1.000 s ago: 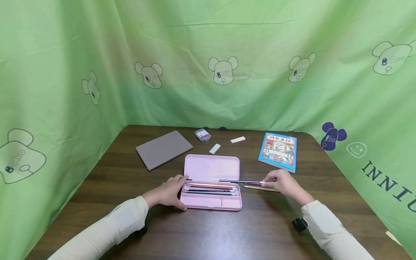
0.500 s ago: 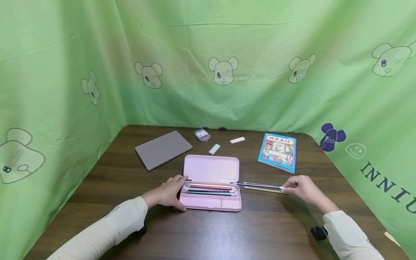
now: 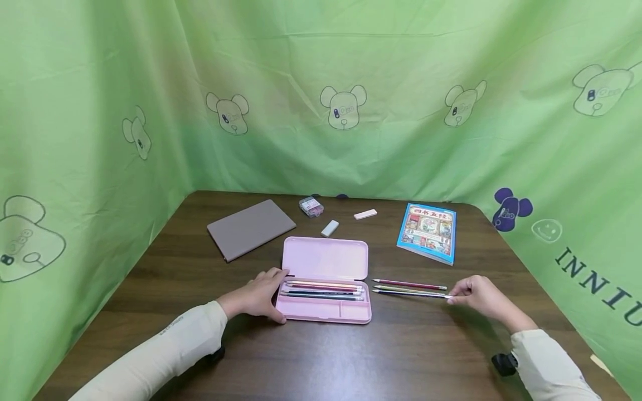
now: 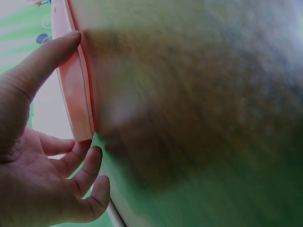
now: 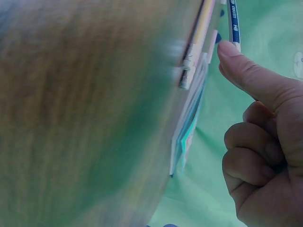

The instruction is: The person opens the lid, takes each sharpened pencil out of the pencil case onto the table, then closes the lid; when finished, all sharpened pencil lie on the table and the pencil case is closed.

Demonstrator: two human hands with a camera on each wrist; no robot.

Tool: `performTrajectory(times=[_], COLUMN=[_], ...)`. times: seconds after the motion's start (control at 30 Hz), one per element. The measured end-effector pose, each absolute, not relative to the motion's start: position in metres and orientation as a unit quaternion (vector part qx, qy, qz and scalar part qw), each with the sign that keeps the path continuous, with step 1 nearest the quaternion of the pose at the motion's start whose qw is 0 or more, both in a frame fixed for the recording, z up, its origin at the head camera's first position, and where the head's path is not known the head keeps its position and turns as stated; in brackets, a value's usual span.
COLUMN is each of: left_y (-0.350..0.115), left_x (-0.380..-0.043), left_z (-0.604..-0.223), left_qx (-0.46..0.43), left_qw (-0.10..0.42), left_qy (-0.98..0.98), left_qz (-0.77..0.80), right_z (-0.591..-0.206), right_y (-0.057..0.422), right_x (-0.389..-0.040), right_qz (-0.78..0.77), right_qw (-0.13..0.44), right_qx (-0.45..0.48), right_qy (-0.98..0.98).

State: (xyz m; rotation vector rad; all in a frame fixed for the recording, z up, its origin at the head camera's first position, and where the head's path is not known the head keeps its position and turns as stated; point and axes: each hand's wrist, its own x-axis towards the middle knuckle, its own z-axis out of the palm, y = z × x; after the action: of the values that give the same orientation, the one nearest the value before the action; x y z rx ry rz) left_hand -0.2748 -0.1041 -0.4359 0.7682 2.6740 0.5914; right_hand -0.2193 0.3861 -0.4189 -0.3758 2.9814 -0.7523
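Note:
An open pink pencil case (image 3: pixel 307 309) lies on the table, its lid (image 3: pixel 325 258) tipped back and several pencils (image 3: pixel 323 292) inside the long compartment. My left hand (image 3: pixel 262 297) grips the case's left end; the left wrist view shows the thumb on the front edge and the fingers around the corner. To the right of the case, my right hand (image 3: pixel 478 298) pinches the end of a dark blue pencil (image 3: pixel 413 293). That pencil, marked HB in the right wrist view, is alongside a yellow pencil (image 3: pixel 396 288) and a red pencil (image 3: pixel 408 284).
Behind the case are a white eraser (image 3: pixel 329 228), a pale pink bar (image 3: pixel 365 214) and a small clear box (image 3: pixel 311 206). A taupe notebook (image 3: pixel 252 229) lies back left, a blue-bordered book (image 3: pixel 428 232) back right. Green cloth (image 3: pixel 281 156) hangs behind the table.
My right hand has moved right and slightly nearer, drawing the dark blue pencil from over the case to the near side of the yellow one. My left hand stays at the case.

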Motion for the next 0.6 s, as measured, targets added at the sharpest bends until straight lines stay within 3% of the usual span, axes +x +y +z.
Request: performTrajectory(times=[0.3,0.6], left_y=[-0.104,-0.103], left_x=[-0.273,-0.271], left_z=[-0.434,-0.433], left_qx=[0.270,0.266], left_qw=[0.146,0.148], left_qy=[0.929,0.930], left_qz=[0.208,0.207], right_z=[-0.423,-0.423], right_y=[0.388,0.391], right_x=[-0.229,-0.233], right_qz=[-0.192,-0.188], right_qw=[0.076,0.065], right_qx=[-0.121,-0.109], right_qy=[0.971,0.974])
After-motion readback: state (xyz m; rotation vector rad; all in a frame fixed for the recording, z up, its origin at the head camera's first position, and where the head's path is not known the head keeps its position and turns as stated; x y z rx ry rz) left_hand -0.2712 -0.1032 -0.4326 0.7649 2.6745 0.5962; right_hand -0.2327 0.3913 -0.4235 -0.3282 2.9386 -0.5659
